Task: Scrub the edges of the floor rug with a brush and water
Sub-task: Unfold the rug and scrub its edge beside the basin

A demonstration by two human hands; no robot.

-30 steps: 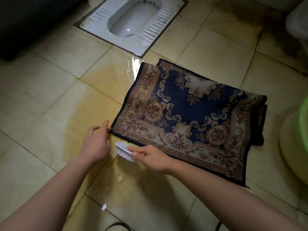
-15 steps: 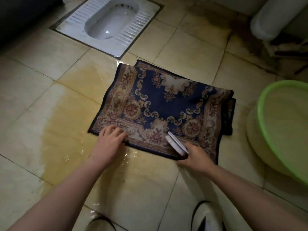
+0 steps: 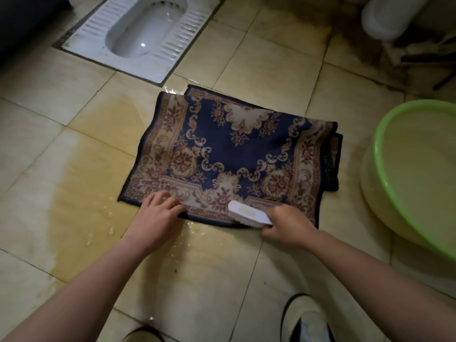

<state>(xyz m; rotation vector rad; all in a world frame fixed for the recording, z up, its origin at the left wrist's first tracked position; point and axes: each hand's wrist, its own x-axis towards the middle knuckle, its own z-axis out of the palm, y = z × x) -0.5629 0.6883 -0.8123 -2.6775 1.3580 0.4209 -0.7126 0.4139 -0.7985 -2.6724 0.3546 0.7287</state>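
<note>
Rug (image 3: 234, 154): blue and tan, patterned, folded over at its right side; lies flat on the wet tile floor (image 3: 74, 193), between the squat pan (image 3: 148, 33) and the person.
Brush (image 3: 249, 214): white; bristles down on the rug's near edge, right of centre.
Right hand (image 3: 286, 223): grip closed round the brush's rear end.
Left hand (image 3: 158, 215): grip loose, holding nothing; bent fingers press the near border down, left of the brush.
Basin (image 3: 377, 154): green-rimmed, just right of the rug.
Step, judged: scrubbing the near edge.
Risk, slide: rug may shift or bunch on slick tile if the pressing hand eases.
Risk, overrun: a hard stroke could skid the brush onto the floor.
Risk, wear: heavy scrubbing may fray the border.
</note>
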